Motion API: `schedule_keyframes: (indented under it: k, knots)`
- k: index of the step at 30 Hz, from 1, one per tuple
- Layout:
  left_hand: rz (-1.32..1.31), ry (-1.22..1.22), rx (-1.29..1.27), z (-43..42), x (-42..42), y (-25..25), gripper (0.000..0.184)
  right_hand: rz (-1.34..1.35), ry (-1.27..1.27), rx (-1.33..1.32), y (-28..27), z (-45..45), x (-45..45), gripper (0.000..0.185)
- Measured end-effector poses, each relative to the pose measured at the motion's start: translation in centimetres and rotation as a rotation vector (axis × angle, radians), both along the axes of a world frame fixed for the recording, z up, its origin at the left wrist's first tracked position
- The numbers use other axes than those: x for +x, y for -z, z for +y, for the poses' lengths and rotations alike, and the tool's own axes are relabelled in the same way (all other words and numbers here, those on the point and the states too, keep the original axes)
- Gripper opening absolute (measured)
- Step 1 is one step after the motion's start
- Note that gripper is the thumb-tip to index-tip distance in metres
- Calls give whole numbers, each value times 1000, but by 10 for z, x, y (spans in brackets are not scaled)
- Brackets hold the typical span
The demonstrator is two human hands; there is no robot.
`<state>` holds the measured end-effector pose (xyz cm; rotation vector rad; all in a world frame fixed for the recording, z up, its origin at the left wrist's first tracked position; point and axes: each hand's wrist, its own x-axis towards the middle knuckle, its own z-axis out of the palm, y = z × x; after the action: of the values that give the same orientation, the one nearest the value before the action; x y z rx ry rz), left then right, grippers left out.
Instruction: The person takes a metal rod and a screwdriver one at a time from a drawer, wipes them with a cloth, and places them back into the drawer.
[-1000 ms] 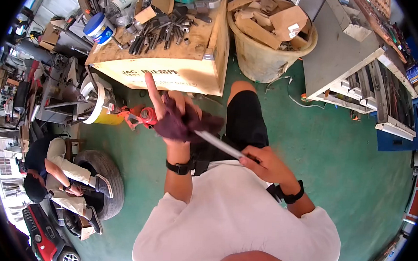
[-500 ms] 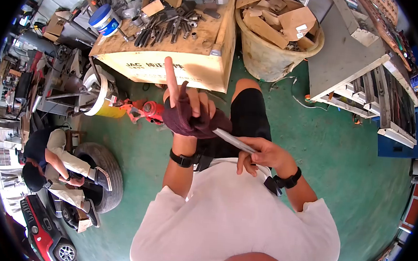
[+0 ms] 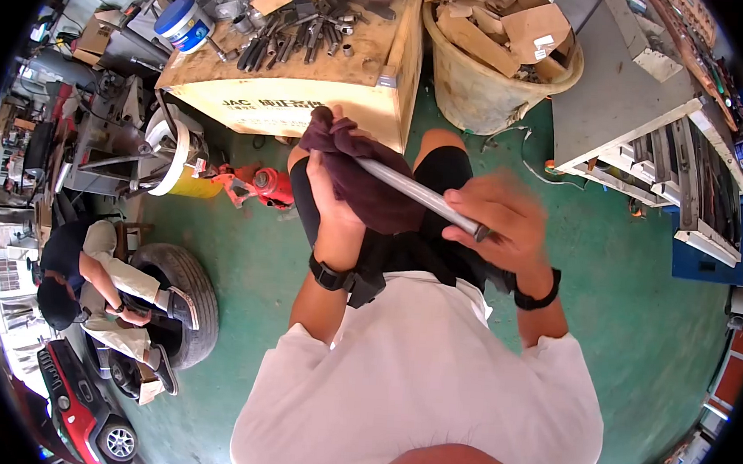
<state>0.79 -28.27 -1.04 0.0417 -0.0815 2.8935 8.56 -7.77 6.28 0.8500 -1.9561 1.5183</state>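
Maybe for grip, my left hand [image 3: 334, 199] holds the rag [image 3: 372, 201] round the rod [image 3: 421, 193]; I can't tell if my blurred right hand [image 3: 508, 220] holds on

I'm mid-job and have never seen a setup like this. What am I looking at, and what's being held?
There is no machine here: these are a person's bare hands. The only view comes from a camera worn on the head, looking forward and down, so the white shirt is the wearer's own.

The left hand holds a dark cloth that hides the far end of a metal rod. The right hand is at the near end; it is blurred, so its grip is unclear.

Ahead, a wooden box bears loose metal tools and a tub. Beside it is a bin of cardboard. Off left, another person sits by a tire.
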Motion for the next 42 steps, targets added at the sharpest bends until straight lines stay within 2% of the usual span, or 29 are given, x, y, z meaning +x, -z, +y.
schedule_keyframes:
  k: [2,4,5,8,10,12,14,16,19,22,24,25,26,28,29,30,31,32,34,35,37,38,40,42]
  knots:
    - [10,9,-91,3,5,3,51,300,16,292,-10,6,-15,41]
    - [79,50,-2,5,2,4,49,214,-45,275,-10,3,-16,41]
    - [9,169,100,-3,-8,22,49,101,-162,163,-12,-3,-17,40]
    - [-9,113,133,-1,-6,7,42,78,-253,124,-10,-10,-23,38]
    - [-19,92,82,-8,-10,3,40,177,-202,62,0,-17,-26,33]
    - [-22,33,80,-12,-16,-6,38,166,-117,3,4,-25,-24,30]
    - [31,79,130,-8,-17,-21,36,164,47,-96,16,-36,-18,29]
    - [27,57,204,-6,-22,-28,36,186,67,-143,23,-43,-20,26]
    - [90,31,74,-3,-20,-37,40,245,146,-177,35,-41,-28,23]
    - [109,-23,-48,8,-11,-32,42,172,265,-269,46,-34,-29,24]
    - [36,-90,-162,14,-6,-30,39,20,383,-372,53,-31,-32,26]
    - [36,-90,-162,13,-6,-31,39,39,392,-384,56,-31,-34,18]
    - [52,-128,-226,12,-6,-34,38,38,393,-382,56,-27,-31,18]
    - [64,-162,-291,6,-9,-34,36,-170,331,-50,55,-17,-20,14]
    - [155,-149,-250,2,-13,-32,35,-174,331,-49,52,-15,-16,14]
    - [249,-138,-209,-1,-14,-32,34,-96,325,157,48,-12,-14,16]
    - [273,-138,-230,-2,-14,-34,32,-12,317,361,44,-11,-13,20]
    - [275,-140,-232,-2,-13,-35,32,-10,316,359,41,-12,-13,20]
    - [240,-180,-347,1,-9,-40,34,-85,286,527,37,-14,-13,27]
    - [242,-179,-347,4,-7,-43,34,-84,289,526,41,-19,-12,27]
    - [320,-268,-570,9,-2,-49,39,-170,220,271,51,-29,-8,31]
    - [321,-272,-569,10,-1,-50,39,-167,217,272,50,-29,-3,31]
    - [390,-300,-718,9,2,-52,49,-584,44,46,46,-31,7,29]
    - [434,-299,-783,1,0,-56,53,-623,19,48,47,-31,8,28]
